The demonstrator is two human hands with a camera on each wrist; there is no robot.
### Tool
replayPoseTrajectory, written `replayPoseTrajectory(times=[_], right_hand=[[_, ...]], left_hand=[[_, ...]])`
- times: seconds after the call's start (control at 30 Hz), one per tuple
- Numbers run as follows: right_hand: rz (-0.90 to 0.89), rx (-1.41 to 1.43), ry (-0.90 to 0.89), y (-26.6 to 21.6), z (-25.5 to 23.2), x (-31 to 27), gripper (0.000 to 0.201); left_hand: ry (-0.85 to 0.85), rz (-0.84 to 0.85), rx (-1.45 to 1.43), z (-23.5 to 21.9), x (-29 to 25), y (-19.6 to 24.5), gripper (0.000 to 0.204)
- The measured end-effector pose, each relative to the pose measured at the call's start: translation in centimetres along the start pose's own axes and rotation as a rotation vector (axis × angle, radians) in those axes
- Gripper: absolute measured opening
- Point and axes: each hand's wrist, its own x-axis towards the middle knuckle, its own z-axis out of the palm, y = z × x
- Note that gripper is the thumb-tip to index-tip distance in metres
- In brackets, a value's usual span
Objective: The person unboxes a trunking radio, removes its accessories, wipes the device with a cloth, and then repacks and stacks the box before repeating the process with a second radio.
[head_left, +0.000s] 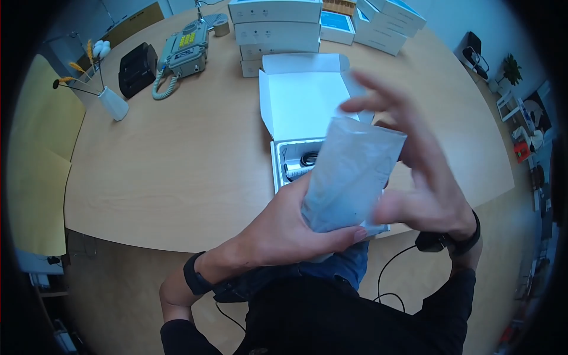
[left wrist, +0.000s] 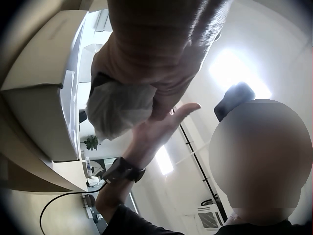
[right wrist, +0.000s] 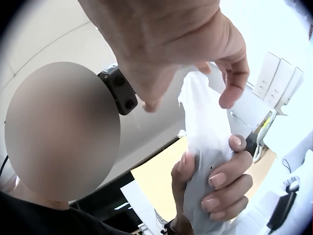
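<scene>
A white, translucent plastic pouch (head_left: 355, 171) stands above the open box, its flat top edge tilted to the right. My left hand (head_left: 278, 228) grips its lower part, with the thumb across the near side; in the right wrist view the left fingers (right wrist: 227, 171) curl round the pouch. What lies inside the wrapping is hidden. Blurred, my right hand (head_left: 423, 171) is spread beside the pouch's upper right, thumb and fingers apart. Below is an open white box (head_left: 305, 97), lid flipped back, with a coiled black cable (head_left: 309, 158) in its tray.
Stacked white boxes (head_left: 277, 35) stand behind the open one, with more boxes (head_left: 387, 26) to their right. At the left of the wooden table (head_left: 177, 165) are a telephone (head_left: 186, 50), a black device (head_left: 137, 70) and a white vase (head_left: 112, 104) with dried stems.
</scene>
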Motion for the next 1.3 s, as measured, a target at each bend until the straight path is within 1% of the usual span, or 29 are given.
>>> replayPoseTrajectory(times=[0.07,0.1,0.13,0.17,0.2,0.23,0.27,0.3,0.33,0.4,0.43,0.47,0.5,0.53,0.57,0.63,0.67,0.73,0.8,0.87,0.9,0.93,1.0,1.07,1.1,1.13,1.2,1.27,1.3], right_hand=[[-0.109,-0.208,-0.237,1.6,-0.2,0.7,0.066],[-0.098,-0.205,-0.228,1.3,-0.2,0.5,0.066],[0.004,-0.073,-0.148,0.7,-0.2,0.5,0.047],[0.103,0.059,-0.072,0.3,-0.1,0.4,0.028],[0.107,0.062,-0.074,0.2,0.0,0.2,0.028],[0.165,0.252,0.008,0.1,0.3,-0.2,0.024],[0.225,0.444,0.096,0.1,0.6,-0.9,0.021],[0.109,0.589,0.103,1.9,1.8,-1.7,0.015],[0.115,0.442,0.178,2.1,3.6,-3.0,0.010],[-0.190,0.267,0.192,3.7,5.6,-4.2,0.013],[-0.319,0.186,0.284,4.3,6.8,-4.6,0.020],[-0.444,0.099,0.375,4.6,7.8,-5.0,0.028],[-0.483,0.036,0.410,4.5,8.3,-5.4,0.035],[-0.468,0.027,0.434,4.6,8.5,-5.6,0.035],[-0.467,-0.022,0.416,4.9,8.7,-5.7,0.036],[-0.416,-0.082,0.347,4.8,8.7,-6.2,0.035],[-0.409,-0.074,0.346,4.5,8.5,-6.4,0.035],[-0.286,0.070,0.238,4.0,7.9,-6.4,0.039],[-0.256,0.090,0.098,4.9,5.5,-5.9,0.055],[-0.139,0.157,0.013,5.0,3.6,-4.9,0.051],[-0.041,0.178,0.040,4.3,3.0,-4.3,0.050],[0.055,0.196,0.070,3.6,2.5,-3.6,0.049],[0.012,0.220,0.135,3.3,1.4,-2.0,0.053],[-0.019,0.203,0.133,2.7,1.7,-1.3,0.054],[-0.046,0.184,0.133,2.5,1.7,-1.0,0.054],[-0.046,0.181,0.131,2.5,0.8,-0.7,0.054],[0.173,0.016,-0.123,2.7,-1.4,-0.1,0.052],[0.260,0.022,-0.150,2.7,-1.3,-0.5,0.048],[0.243,0.029,-0.129,3.4,-1.1,-0.9,0.047]], left_hand=[[-0.048,0.073,0.111,0.3,0.6,-0.8,0.078],[-0.071,0.052,0.089,0.7,0.5,-0.6,0.089],[-0.077,0.044,0.087,0.7,0.4,-0.7,0.089],[-0.057,0.185,0.096,0.5,0.2,-1.0,0.096],[-0.032,0.326,0.105,0.3,0.0,-1.2,0.103],[-0.033,0.319,0.103,0.1,-0.2,-1.3,0.103],[0.032,0.419,0.150,0.0,-0.4,-1.4,0.114],[0.093,0.517,0.195,0.0,-0.6,-1.6,0.126],[0.077,0.506,0.193,0.1,-0.9,-2.0,0.126],[0.023,0.612,0.105,0.6,-2.1,-3.5,0.117],[0.032,0.516,0.053,0.6,-3.0,-4.4,0.104],[0.005,0.502,0.050,0.5,-3.4,-4.7,0.104],[0.013,0.452,-0.064,0.4,-3.7,-4.8,0.090],[0.024,0.399,-0.175,0.5,-3.7,-4.9,0.077],[0.006,0.385,-0.176,1.1,-3.6,-4.6,0.077],[0.345,0.350,-0.218,2.7,-3.6,-3.4,0.060],[0.351,0.342,-0.218,2.8,-3.5,-2.9,0.060],[0.521,0.257,-0.067,2.7,-2.6,-2.0,0.066],[0.522,0.239,0.020,2.7,-1.5,-1.5,0.067],[0.590,0.412,0.033,3.4,0.9,-1.0,0.062],[0.610,0.409,0.029,2.7,1.6,-1.0,0.062],[0.531,0.433,0.050,1.9,2.3,-1.0,0.056],[0.453,0.461,0.074,1.3,3.4,-0.8,0.051],[0.352,0.566,0.289,2.0,4.6,-0.7,0.076],[0.352,0.568,0.288,1.8,4.5,-0.6,0.076],[0.312,0.494,0.275,1.6,4.4,-0.5,0.075],[0.272,0.417,0.259,1.7,4.3,-0.6,0.074],[0.240,0.315,-0.056,2.0,4.6,-1.3,0.045],[0.195,0.307,-0.043,1.5,4.7,-2.0,0.054]])
